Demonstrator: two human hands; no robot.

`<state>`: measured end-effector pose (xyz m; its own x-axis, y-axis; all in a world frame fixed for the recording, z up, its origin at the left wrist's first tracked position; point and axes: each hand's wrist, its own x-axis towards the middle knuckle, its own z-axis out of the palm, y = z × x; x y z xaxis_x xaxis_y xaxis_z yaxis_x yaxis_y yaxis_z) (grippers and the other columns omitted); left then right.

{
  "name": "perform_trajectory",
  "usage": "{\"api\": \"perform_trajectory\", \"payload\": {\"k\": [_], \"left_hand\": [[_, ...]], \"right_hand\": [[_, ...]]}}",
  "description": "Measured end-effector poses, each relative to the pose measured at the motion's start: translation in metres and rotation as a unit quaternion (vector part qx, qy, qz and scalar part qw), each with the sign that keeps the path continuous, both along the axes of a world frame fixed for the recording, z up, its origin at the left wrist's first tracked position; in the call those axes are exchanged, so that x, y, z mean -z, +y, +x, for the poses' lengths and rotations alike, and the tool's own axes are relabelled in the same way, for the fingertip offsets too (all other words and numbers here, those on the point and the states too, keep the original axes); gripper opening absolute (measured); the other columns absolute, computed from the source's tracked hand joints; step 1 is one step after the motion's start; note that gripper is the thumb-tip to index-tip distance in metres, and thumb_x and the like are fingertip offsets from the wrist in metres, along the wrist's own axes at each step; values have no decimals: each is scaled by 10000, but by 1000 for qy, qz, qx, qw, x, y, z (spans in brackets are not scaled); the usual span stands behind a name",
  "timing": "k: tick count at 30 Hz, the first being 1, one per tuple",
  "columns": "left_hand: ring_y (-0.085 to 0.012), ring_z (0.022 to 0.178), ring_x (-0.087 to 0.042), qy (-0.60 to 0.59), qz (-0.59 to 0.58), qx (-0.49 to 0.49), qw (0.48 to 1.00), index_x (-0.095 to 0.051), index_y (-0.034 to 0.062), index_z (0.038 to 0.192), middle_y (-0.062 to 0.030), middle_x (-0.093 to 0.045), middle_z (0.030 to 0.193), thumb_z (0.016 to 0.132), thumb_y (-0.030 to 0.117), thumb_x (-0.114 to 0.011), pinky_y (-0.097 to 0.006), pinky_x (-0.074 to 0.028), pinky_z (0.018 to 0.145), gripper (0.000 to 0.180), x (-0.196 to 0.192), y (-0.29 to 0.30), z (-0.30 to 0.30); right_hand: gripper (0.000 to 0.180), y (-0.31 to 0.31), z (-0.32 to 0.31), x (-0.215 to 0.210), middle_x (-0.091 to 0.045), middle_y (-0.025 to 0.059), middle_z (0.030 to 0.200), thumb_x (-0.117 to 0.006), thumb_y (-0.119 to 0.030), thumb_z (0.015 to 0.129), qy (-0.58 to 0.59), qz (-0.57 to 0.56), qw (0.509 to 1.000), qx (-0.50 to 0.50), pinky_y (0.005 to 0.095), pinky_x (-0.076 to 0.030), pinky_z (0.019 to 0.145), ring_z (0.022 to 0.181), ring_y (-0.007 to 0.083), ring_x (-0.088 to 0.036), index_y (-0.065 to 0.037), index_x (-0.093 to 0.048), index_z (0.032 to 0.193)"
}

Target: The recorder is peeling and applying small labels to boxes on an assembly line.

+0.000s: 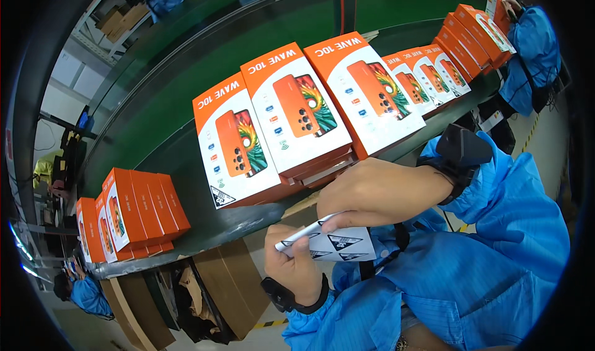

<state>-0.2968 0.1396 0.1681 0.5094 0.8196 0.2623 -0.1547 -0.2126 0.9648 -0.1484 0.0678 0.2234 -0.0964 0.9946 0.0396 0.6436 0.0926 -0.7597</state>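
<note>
Item one: a thin white label sheet with black triangular marks (343,242), held in front of the person's body, just off the near edge of the bench. Its upper edge is curled or folded over; which of the two cannot be told.

Left hand (299,272): fingers bent round the left end of the sheet, thumb pressed on its front, almost no gap. Right hand (372,188): above the sheet, thumb and forefinger closed on its upper edge; the remaining fingertips are hidden.

Worn: a black strap with a dark box-shaped device (462,153) on the right wrist, a smaller black strapped device (279,294) on the left, and a blue cloth smock (458,289).

On the long dark green bench (167,165): three near stacks of orange-and-white cardboard phone boxes (297,112), side by side; the leftmost top box carries a black-and-white triangular label (222,196) at its near left corner. Well apart at left, an orange box cluster (145,205); at right, further orange-and-white boxes (427,78).

Below: a brown cardboard carton (232,289). Far right: a co-worker in blue (534,60), beside the last boxes.
</note>
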Motion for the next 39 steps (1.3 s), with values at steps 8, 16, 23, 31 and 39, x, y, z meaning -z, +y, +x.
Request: {"api": "perform_trajectory", "payload": {"k": [8, 16, 23, 31, 39], "left_hand": [[-61, 611, -372, 33, -6, -20, 999, -407, 4, 727, -14, -409, 666, 810, 272, -531, -187, -311, 550, 306, 7, -2, 6], [-91, 657, -441, 113, 40, 49, 992, -465, -6, 800, -46, -461, 733, 817, 216, -513, -222, -370, 588, 227, 21, 11, 1], [-245, 669, -565, 50, 286, 148, 946, -500, 32, 767, -220, -490, 1093, 703, 129, -605, -288, -423, 575, 157, 31, 13, 48], [-199, 619, -545, 101, 316, 130, 934, -510, 51, 768, -167, -523, 1071, 685, 177, -625, -250, -394, 541, 190, 36, 20, 51], [-170, 614, -541, 84, 318, 127, 936, -521, 51, 764, -135, -535, 1066, 633, 161, -659, -232, -378, 525, 219, 36, 22, 54]], "right_hand": [[116, -3, -5, 9, -524, 49, 793, -546, -155, 741, -217, 239, 944, 70, 293, -414, 597, 728, 204, -512, -45, -534, 775], [105, 18, 23, -17, -493, 77, 682, -534, -104, 750, 105, 170, 977, 75, 303, -394, 576, 670, 199, -496, -15, -477, 758], [114, 75, 49, 7, -505, 73, 634, -547, -103, 728, 81, 31, 994, 65, 280, -387, 548, 589, 153, -486, -5, -490, 735], [106, 85, 54, 9, -493, 36, 597, -561, -106, 737, 58, -33, 997, 28, 231, -377, 502, 542, 95, -448, -9, -521, 754], [91, 88, 56, 7, -479, 41, 588, -555, -94, 736, 47, -34, 998, 24, 233, -371, 504, 537, 102, -438, -13, -515, 738]]}}
